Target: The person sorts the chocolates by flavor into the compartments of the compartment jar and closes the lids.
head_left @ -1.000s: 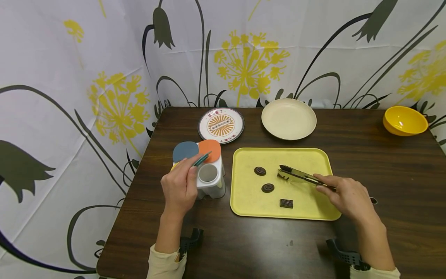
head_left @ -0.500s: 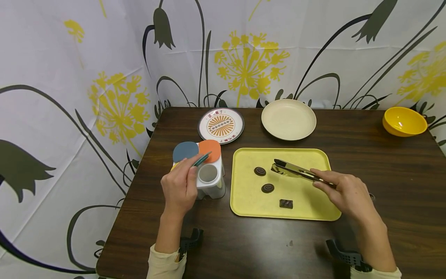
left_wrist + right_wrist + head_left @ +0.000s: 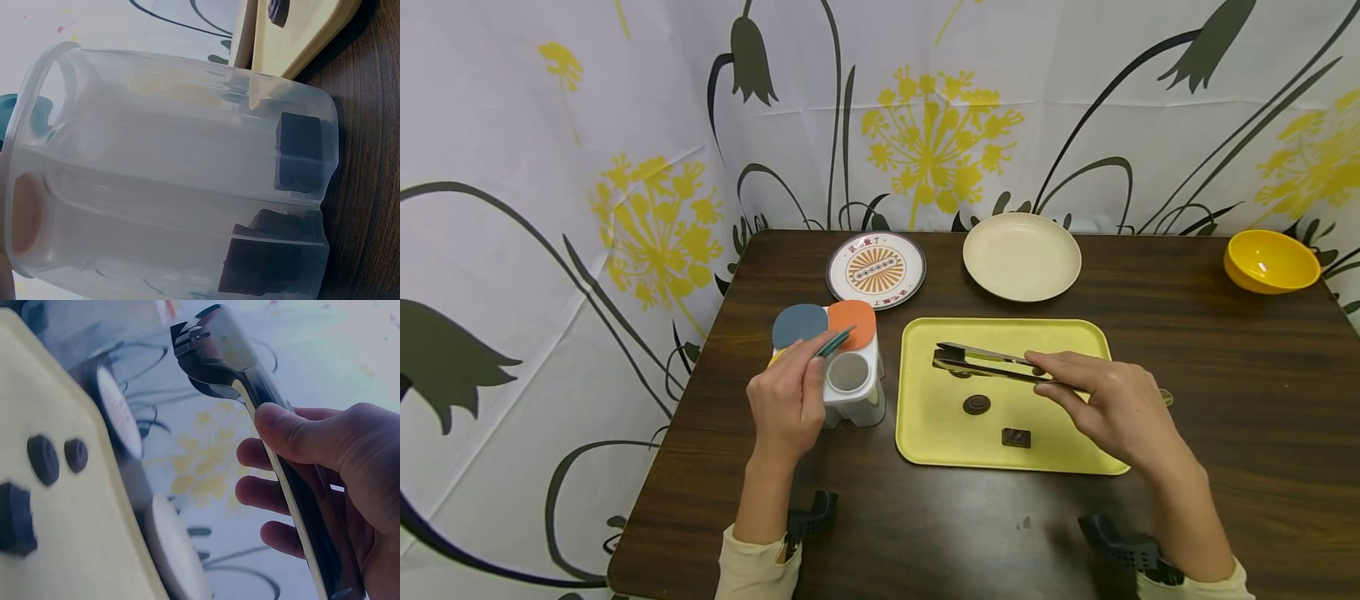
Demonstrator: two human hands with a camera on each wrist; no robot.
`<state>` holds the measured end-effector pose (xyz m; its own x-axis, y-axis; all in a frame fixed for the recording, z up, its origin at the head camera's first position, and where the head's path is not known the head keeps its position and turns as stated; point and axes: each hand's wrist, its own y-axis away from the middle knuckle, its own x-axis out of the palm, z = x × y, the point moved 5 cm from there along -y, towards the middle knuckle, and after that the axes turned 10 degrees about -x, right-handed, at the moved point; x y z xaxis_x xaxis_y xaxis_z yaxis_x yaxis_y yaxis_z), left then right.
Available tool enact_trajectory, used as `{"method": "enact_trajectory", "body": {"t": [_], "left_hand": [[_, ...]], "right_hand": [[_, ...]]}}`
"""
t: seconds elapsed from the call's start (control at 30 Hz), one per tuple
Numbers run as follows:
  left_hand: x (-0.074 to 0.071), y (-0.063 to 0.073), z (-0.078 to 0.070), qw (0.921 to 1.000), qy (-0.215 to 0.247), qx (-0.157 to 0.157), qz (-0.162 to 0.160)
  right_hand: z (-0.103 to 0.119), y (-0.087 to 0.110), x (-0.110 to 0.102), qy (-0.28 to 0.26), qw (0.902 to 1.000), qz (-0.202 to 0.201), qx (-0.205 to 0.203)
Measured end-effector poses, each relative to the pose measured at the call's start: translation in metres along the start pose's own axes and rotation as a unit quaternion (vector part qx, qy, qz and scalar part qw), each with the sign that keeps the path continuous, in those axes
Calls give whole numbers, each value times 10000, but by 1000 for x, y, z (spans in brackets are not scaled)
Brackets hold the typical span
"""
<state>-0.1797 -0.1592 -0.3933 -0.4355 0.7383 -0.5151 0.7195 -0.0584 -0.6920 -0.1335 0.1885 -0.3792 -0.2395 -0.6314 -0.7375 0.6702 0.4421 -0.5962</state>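
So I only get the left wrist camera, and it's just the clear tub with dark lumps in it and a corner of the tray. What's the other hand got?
Observer: The right hand is holding metal tongs; in the head view they're over the yellow tray.

Operator: Cool! I can see one chocolate on the tray. Is that all?

Observer: No, there are three: two round chocolates and a rectangular chocolate.

Operator: And what's on top of my tub? I can't see up there.

Observer: On its far side there's a blue lid with an orange lid right beside it.
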Motion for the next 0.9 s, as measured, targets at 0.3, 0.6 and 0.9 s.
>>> {"method": "enact_trajectory", "body": {"t": [0.3,0.6,0.9], "left_hand": [[0,0,0,10000,-9,19,-33],[1,0,0,10000,-19,62,-35],[0,0,0,10000,-34,40,-32]], "right_hand": [[30,-36,6,-400,9977,34,-539],[45,-60,23,-422,9937,-111,-1033],[49,-67,40,-354,9939,241,-1020]]}}
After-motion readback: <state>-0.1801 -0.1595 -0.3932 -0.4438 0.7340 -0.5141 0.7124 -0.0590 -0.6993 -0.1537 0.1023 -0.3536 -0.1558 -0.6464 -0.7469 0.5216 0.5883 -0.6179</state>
